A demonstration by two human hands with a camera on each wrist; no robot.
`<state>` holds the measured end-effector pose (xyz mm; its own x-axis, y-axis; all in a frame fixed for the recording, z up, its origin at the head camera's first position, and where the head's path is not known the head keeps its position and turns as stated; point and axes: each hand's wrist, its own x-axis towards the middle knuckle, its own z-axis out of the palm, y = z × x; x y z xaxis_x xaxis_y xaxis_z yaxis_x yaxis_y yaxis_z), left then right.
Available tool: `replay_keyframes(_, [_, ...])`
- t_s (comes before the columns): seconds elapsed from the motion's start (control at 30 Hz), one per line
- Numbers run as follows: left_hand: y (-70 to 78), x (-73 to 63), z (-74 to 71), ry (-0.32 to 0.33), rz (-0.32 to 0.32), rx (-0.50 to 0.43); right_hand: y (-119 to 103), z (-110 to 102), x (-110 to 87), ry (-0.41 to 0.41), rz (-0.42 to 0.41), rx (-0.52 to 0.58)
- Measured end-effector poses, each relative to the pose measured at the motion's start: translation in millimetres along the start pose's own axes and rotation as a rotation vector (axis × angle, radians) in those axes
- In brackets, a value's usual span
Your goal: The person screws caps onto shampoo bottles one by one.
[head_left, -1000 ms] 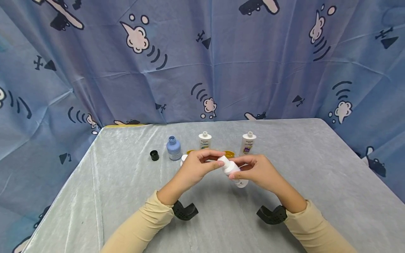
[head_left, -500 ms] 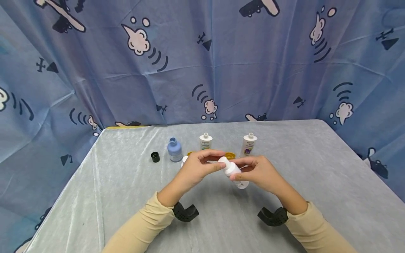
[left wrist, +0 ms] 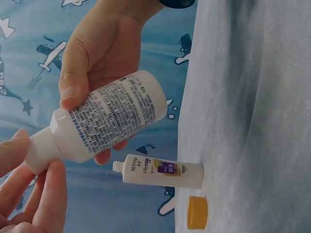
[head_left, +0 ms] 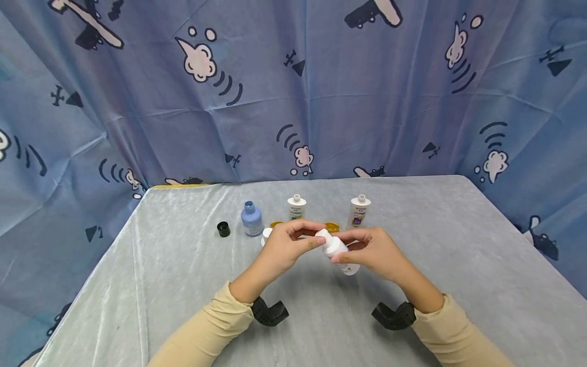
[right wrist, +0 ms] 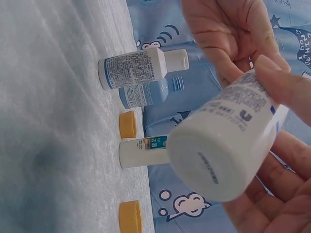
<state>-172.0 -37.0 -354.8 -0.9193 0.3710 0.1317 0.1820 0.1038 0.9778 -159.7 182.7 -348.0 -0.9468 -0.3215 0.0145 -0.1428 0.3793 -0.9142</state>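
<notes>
The printed white bottle point(left wrist: 116, 114) is hanging tilted in the air above the bench point(head_left: 183, 295), between the two hands. The right grip point(head_left: 369, 251) is curling round its body; the left grip point(head_left: 290, 245) is pinching its white cap point(left wrist: 43, 149) between thumb and fingers. The walls are looking like smooth plastic, probably fairly stiff with a little give, light and hard to break, though contents are not showing. The glossy surface may be inviting slips, so the broad body is offering the surest hold, and the narrow cap is suiting a fingertip pinch on its sides. Beyond, a blue bottle point(head_left: 251, 222) and two uncapped white bottles point(head_left: 359, 213) are standing upright, with yellow caps point(head_left: 332, 227) lying near them and a black cap point(head_left: 223, 229) lying beside the blue one.
</notes>
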Motion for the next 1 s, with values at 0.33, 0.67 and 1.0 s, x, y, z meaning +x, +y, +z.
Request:
replay_keyframes(0.33, [1.1,-2.5,-0.3,-0.073,0.076,-0.02,0.5,-1.4,-1.6,-0.013,-0.006,0.004])
replay_keyframes(0.67, [1.2,-1.2,-2.5,-0.118,0.147,-0.032,3.0,-1.2,-0.4,-0.024,-0.014,0.018])
replay_keyframes(1.0, [2.7,0.2,-1.2,-0.026,-0.015,-0.062,1.1,0.2,-0.3,-0.015,-0.02,0.034])
